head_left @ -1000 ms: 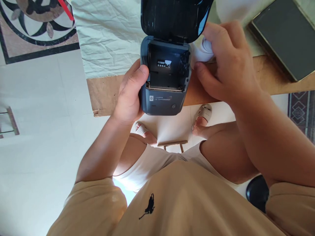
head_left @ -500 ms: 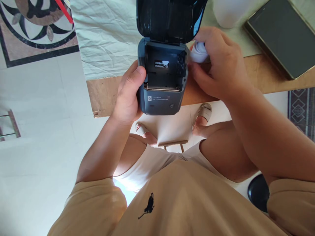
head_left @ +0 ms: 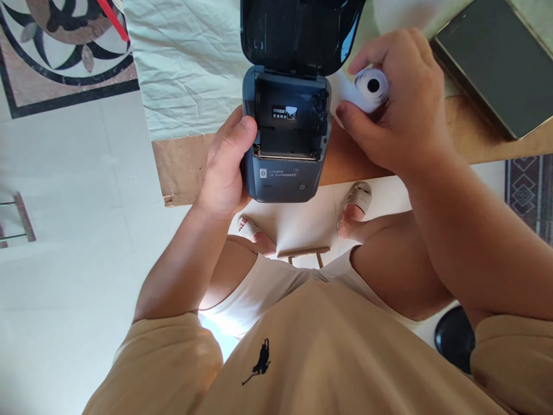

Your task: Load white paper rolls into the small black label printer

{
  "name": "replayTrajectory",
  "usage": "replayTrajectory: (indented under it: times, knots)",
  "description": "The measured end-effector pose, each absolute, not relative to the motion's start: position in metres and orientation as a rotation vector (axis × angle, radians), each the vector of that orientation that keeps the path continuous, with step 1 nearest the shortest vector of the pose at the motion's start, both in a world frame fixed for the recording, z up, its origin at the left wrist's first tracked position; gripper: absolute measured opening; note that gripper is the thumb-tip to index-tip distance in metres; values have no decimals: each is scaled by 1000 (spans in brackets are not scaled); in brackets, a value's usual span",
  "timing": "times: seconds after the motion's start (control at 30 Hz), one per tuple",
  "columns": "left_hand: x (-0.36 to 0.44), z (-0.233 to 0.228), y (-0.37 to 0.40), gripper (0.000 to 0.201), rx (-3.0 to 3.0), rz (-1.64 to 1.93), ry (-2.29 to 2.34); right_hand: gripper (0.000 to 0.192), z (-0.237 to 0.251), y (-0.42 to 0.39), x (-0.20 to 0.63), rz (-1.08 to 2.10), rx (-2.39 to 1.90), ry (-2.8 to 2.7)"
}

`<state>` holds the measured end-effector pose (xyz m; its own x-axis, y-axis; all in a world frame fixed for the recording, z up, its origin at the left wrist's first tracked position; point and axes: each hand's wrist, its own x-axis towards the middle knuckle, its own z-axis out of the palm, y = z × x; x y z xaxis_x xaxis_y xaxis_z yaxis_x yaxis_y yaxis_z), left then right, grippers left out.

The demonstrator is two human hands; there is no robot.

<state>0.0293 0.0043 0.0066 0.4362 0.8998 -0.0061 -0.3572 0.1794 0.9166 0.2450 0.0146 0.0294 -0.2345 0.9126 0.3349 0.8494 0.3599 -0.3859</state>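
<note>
The table (head_left: pixel 475 135) runs across the top of the view, with a white cloth (head_left: pixel 190 63) at 11 o'clock and a dark tablet (head_left: pixel 496 63) at 1 o'clock. At 12 o'clock, over the table's near edge, sits the printer (head_left: pixel 283 144), a small grey box with its lid (head_left: pixel 298 31) swung up and open. Its paper bay shows bare, with only a small label inside. The left hand (head_left: pixel 224 167) grips the printer's left side, thumb pressed on the bay's rim, other fingers hidden behind. The right hand (head_left: pixel 397 109) is at 1 o'clock, just right of the printer, pinching the paper roll (head_left: pixel 370 87) between thumb and curled fingers, core hole facing the camera. So the lid is open and the roll is in hand; seating the roll and shutting the lid appear to remain.
</note>
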Motion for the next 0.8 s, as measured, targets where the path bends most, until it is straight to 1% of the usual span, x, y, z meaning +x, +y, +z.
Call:
replayTrajectory:
  times: [0.07,0.13,0.27,0.4,0.53,0.6,0.67,0.77,0.8]
  knots:
    - [29,7,4,24,1013,984,653,40,30,14,246,189,-1479,-2128]
    - [29,8,4,25,1006,990,665,43,29,13,246,211,-1463,-2133]
    - [30,8,3,26,1006,994,730,28,29,13,245,163,-1503,-2145]
    - [30,9,3,27,1043,996,746,31,30,14,247,183,-1572,-2131]
    - [30,7,3,26,1071,1004,718,46,31,13,250,282,-1472,-2064]
    - [29,7,3,25,1089,1005,700,48,31,11,250,317,-1452,-2043]
    - [29,7,3,25,1076,1007,691,45,31,10,249,291,-1456,-2076]
    - [30,9,3,23,1013,1019,713,28,32,11,248,237,-1510,-2109]
    - [30,9,3,23,1001,1020,722,26,33,12,248,228,-1529,-2099]
